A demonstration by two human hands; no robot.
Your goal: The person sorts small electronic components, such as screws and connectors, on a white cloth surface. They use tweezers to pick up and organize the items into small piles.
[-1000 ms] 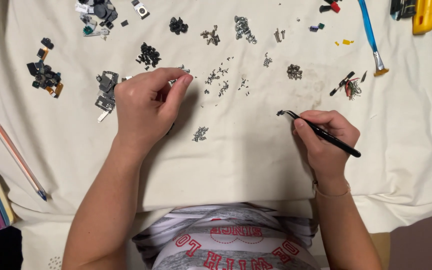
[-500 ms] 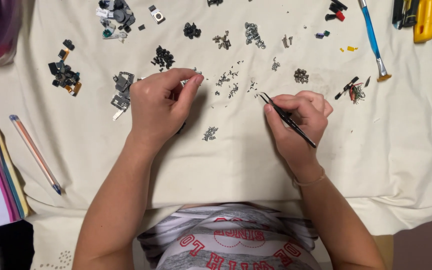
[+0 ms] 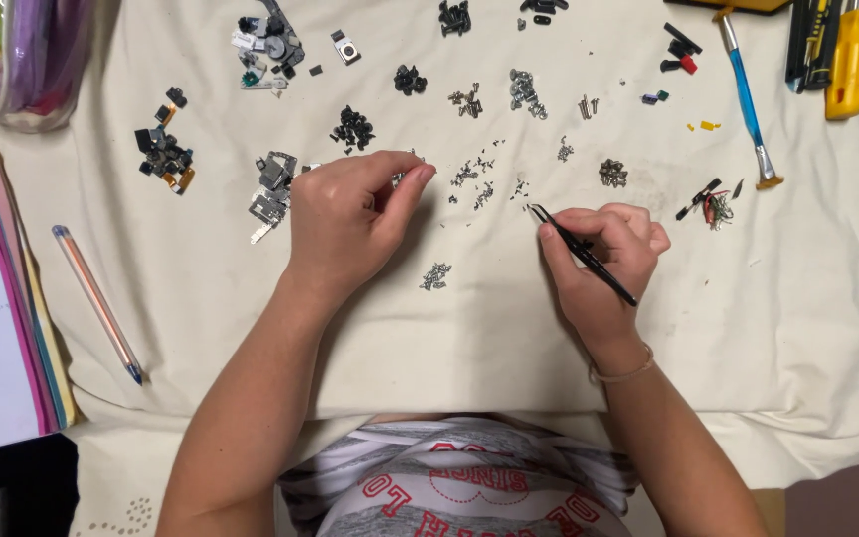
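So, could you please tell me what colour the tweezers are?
Black; the tweezers show best in the head view, in the right hand.

Counted on the cloth [image 3: 201, 298]

Two hands, left hand [image 3: 350, 224] and right hand [image 3: 603, 254], one pair of tweezers [image 3: 584, 256], one pencil [image 3: 97, 303] and one blue-handled tool [image 3: 746, 99] are seen.

A cloth [image 3: 201, 328] covers the tabletop, and small heaps of parts lie across its far half. The left hand [image 3: 345, 224] rests near the middle, just right of a heap of metal plates [image 3: 272, 189]. The right hand [image 3: 608, 259] lies to its right, holding tweezers [image 3: 581, 254]; a cluster of screws [image 3: 435, 276] sits between the hands. A pencil [image 3: 96, 303] lies at the left, a screwdriver [image 3: 745, 94] at the far right.
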